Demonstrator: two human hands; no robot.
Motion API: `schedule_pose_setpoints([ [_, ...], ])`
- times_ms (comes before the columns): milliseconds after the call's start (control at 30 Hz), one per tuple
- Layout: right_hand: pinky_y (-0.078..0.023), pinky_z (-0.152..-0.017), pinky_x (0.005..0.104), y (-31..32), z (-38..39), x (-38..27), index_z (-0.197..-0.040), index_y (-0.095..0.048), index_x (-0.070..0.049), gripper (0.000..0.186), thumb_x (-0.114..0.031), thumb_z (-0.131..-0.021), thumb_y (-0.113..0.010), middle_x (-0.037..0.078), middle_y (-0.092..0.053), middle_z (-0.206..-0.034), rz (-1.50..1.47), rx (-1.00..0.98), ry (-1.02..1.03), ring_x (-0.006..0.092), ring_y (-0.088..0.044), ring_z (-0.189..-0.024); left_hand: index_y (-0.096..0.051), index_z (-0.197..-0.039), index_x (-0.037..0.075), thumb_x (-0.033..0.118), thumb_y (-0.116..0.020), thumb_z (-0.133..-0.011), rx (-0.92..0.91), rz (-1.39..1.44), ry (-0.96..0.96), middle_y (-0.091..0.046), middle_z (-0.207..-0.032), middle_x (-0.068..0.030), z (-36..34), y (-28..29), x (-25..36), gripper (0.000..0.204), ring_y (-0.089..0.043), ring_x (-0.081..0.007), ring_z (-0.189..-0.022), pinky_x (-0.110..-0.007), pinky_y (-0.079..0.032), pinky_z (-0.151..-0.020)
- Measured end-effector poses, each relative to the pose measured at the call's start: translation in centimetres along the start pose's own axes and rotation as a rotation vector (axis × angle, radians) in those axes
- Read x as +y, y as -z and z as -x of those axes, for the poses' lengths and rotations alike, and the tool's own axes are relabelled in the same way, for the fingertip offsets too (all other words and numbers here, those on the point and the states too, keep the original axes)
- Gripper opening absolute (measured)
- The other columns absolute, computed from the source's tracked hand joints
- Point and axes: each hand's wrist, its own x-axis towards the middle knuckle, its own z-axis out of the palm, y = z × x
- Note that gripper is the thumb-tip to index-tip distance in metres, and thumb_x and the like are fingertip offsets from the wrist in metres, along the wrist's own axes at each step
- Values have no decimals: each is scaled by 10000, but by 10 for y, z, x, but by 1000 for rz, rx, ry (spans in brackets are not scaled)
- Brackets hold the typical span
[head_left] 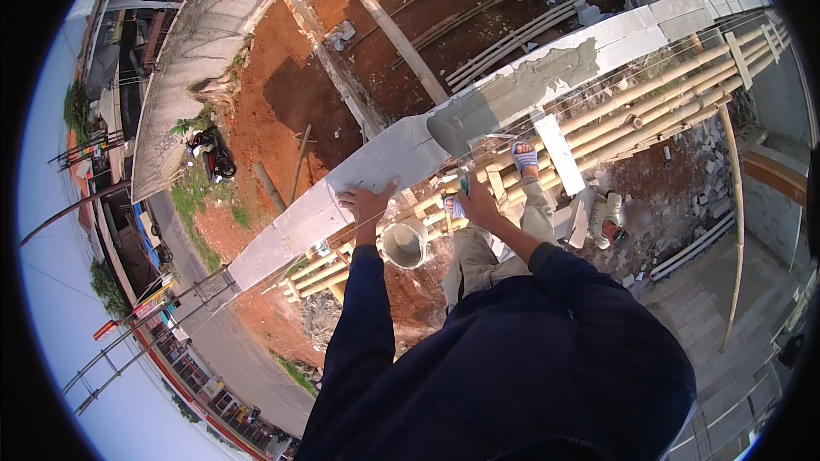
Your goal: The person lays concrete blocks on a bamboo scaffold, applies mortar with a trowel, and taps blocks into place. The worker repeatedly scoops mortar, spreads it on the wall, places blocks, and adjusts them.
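Note:
My left hand lies on top of the pale block wall, its fingers spread. In my right hand is the handle of a trowel, closed in my fingers. The trowel's grey blade rests over the wall's top edge, where the blocks meet a smeared stretch of wet grey mortar. Just below the wall, between my hands, sits a round bucket with grey material inside.
I stand on bamboo poles running along the wall, with a white plank across them. Another person is lower down at the right. Beyond the wall lies red soil with poles and debris. Broken blocks pile up at right.

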Motion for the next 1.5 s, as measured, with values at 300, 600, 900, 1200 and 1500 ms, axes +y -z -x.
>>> schedule_pose_setpoints([
  [300,-503,-687,585,-67,18,-46,-1320,-311,58,467,-152,-1012,-593,360,-635,-855,-222,-80,110,549,-660,-803,54,-1480,-289,853,-766,-669,-93,-110,19,87,-1547,-552,-13,7,-5,1623,22,-705,-1471,-709,-116,-1205],
  [600,-499,-667,572,-49,30,-53,-1344,-319,47,482,-140,-1008,-610,335,-637,-823,-238,-49,134,521,-670,-768,70,-1492,-269,826,-794,-670,-103,-92,35,103,-1549,-545,-8,12,5,1618,21,-705,-1472,-705,-147,-1203],
  [900,-488,-737,603,-80,-30,29,-1296,-295,50,475,-100,-984,-620,386,-619,-919,-223,-48,-5,581,-637,-903,101,-1487,-266,862,-750,-680,-109,-128,25,104,-1553,-537,-14,13,-7,1627,15,-688,-1482,-696,-137,-1213],
  [1200,-471,-745,597,-89,22,-21,-1366,-271,24,513,-130,-1010,-608,370,-611,-951,-367,-87,10,565,-628,-908,105,-1483,-270,857,-752,-687,-121,-104,31,124,-1548,-540,-10,12,-5,1624,14,-688,-1483,-691,-148,-1210],
  [1500,-484,-731,594,-116,59,-29,-1322,-249,63,532,-148,-1010,-625,382,-613,-924,-311,-31,-70,565,-639,-910,47,-1452,-316,825,-761,-713,-109,-103,-15,97,-1512,-580,-8,10,5,1582,22,-744,-1439,-733,-148,-1185],
])
